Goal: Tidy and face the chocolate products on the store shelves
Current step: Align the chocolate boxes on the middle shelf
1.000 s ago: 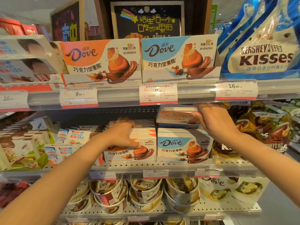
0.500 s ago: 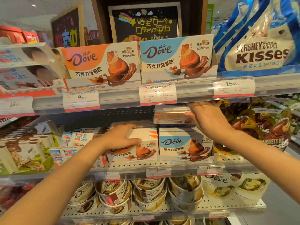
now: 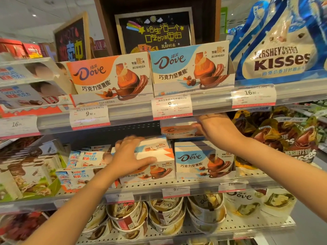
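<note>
On the middle shelf an orange Dove box (image 3: 159,170) stands beside a blue Dove box (image 3: 203,161). My left hand (image 3: 131,156) rests on top of the orange box, thumb straight along its front upper edge. Another Dove box (image 3: 177,131) lies flat on the blue one, just under the upper shelf. My right hand (image 3: 217,131) grips its right end and hides it. On the top shelf an orange Dove display box (image 3: 109,76) and a blue one (image 3: 191,66) face forward.
Blue Hershey's Kisses bags (image 3: 283,55) fill the top right, with brown Kisses bags (image 3: 292,138) below them. Kinder chocolate boxes (image 3: 85,160) sit left of my left hand. Dove cups (image 3: 166,214) crowd the lower shelf. Price tags line the clear shelf rail (image 3: 212,99).
Both hands stay on their boxes. My left hand has slid a little further over the top of the orange box. The view has drifted slightly.
</note>
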Tool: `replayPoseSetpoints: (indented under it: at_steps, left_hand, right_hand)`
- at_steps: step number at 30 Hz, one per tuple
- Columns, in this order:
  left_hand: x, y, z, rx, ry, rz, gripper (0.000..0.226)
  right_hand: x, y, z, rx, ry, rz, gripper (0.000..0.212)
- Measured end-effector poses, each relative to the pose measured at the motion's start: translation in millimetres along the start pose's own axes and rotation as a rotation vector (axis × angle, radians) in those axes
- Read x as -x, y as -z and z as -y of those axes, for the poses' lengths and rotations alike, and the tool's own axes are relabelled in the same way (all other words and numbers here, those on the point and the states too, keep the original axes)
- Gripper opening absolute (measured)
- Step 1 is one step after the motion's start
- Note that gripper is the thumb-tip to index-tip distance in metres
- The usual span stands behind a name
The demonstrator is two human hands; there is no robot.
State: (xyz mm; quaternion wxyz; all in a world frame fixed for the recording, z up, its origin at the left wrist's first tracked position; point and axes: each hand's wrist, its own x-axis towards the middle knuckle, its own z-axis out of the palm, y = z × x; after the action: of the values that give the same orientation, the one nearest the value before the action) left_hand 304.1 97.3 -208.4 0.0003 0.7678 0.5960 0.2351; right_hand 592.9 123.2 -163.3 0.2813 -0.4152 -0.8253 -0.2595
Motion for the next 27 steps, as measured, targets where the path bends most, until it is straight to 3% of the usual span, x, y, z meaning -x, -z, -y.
replayPoseSetpoints:
  at_steps: [5, 12, 15, 16, 20, 25, 27]
  left_hand:
    - [3.7, -2.9, -1.6, 0.045, -0.058, -0.125, 0.06]
    - [23.2, 8.6, 3.7, -0.013, -0.156, -0.303, 0.033]
    - [36.9, 23.5, -4.1, -0.087, -0.292, -0.463, 0.032]
    - [41.2, 28.8, -6.1, -0.103, -0.325, -0.515, 0.033]
    - [58.5, 47.0, -11.5, -0.212, -0.436, -0.634, 0.033]
    - [77.7, 63.1, -10.3, -0.3, -0.489, -0.671, 0.032]
    - [82.0, 68.0, -8.2, -0.312, -0.487, -0.676, 0.033]
  right_hand:
    - [-20.7, -5.4, 10.0, 0.049, 0.049, 0.124, 0.03]
    - [-56.3, -10.6, 31.3, -0.63, -0.246, 0.514, 0.034]
    - [-62.9, -16.3, 42.1, -0.616, -0.32, 0.753, 0.025]
    - [-66.8, -17.7, 48.9, -0.616, -0.309, 0.745, 0.022]
    - [-85.2, -24.6, 81.2, -0.75, -0.192, 0.439, 0.021]
    - [-97.2, -39.2, 106.0, -0.45, 0.09, 0.492, 0.026]
    - [-101.1, -43.2, 112.9, -0.467, 0.104, 0.472, 0.028]
